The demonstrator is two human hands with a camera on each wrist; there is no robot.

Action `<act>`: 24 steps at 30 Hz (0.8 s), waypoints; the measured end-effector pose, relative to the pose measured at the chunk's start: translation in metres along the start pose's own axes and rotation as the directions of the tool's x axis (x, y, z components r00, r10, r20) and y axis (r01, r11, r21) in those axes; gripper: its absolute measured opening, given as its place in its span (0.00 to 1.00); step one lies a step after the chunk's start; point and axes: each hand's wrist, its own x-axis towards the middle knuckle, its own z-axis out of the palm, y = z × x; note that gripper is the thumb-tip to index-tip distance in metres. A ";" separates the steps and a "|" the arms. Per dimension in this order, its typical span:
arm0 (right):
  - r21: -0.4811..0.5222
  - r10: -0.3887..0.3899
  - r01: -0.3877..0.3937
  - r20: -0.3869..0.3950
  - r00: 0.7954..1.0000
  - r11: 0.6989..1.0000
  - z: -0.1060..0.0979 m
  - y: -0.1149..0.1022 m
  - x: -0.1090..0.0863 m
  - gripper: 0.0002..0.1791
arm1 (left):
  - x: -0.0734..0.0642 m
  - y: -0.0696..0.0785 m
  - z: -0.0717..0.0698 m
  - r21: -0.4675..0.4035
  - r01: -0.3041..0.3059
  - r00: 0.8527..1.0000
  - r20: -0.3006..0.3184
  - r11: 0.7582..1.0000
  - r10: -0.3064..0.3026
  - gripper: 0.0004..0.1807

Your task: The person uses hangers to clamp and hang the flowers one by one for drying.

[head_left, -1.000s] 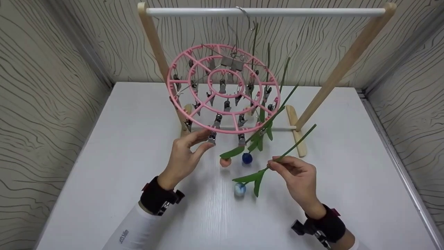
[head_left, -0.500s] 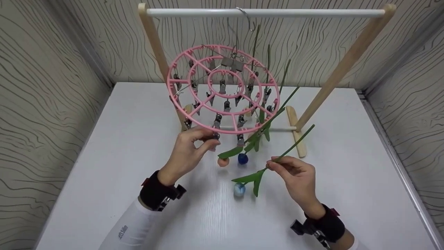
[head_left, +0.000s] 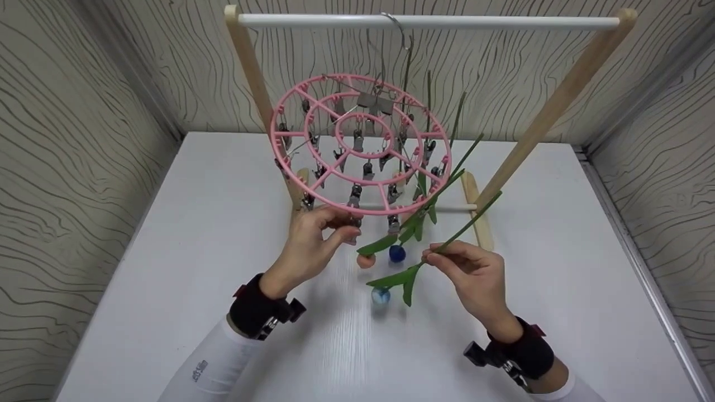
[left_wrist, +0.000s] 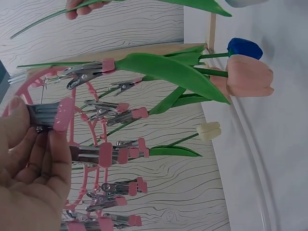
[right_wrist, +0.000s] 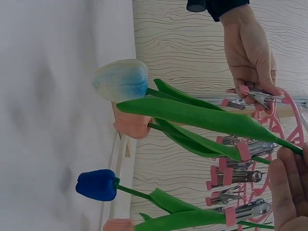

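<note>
My left hand (head_left: 307, 245) pinches a metal clip with pink tips (left_wrist: 64, 115) that hangs from the front rim of a round pink hanger (head_left: 371, 212). Thumb and fingers press its two sides. Between thumb and fingertips, my right hand (head_left: 475, 279) holds the green stem of a pale blue and white artificial tulip (right_wrist: 120, 80). Its bloom points down and toward me, its stem up and right. An orange-pink tulip (left_wrist: 250, 76) and a dark blue tulip (head_left: 397, 253) hang head down from clips, just beyond the held one.
A wooden stand with a white bar (head_left: 503, 22) carries the hanger by its hook. More metal clips dangle around the rings. A cream tulip (left_wrist: 209, 131) hangs farther back. Beneath lies the white table (head_left: 223, 184), with patterned walls (head_left: 89, 156) around it.
My left hand has shifted slightly right, and its fingers have come together on the clip. The right hand has moved a little left and up with the pale blue tulip.
</note>
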 end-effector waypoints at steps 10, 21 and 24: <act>-0.050 -0.001 0.003 0.047 0.999 0.999 0.016 -0.014 0.019 0.10 | 0.001 0.001 0.008 -0.026 -0.094 0.995 -0.040 0.995 0.093 0.08; -0.138 -0.016 0.028 0.089 0.996 0.990 0.038 -0.024 0.039 0.10 | 0.000 -0.007 0.019 -0.031 -0.101 0.990 -0.099 0.994 0.098 0.07; -0.146 -0.007 0.020 0.091 0.996 0.989 0.043 -0.023 0.043 0.09 | -0.001 -0.018 0.023 -0.044 -0.098 0.989 -0.114 0.994 0.092 0.08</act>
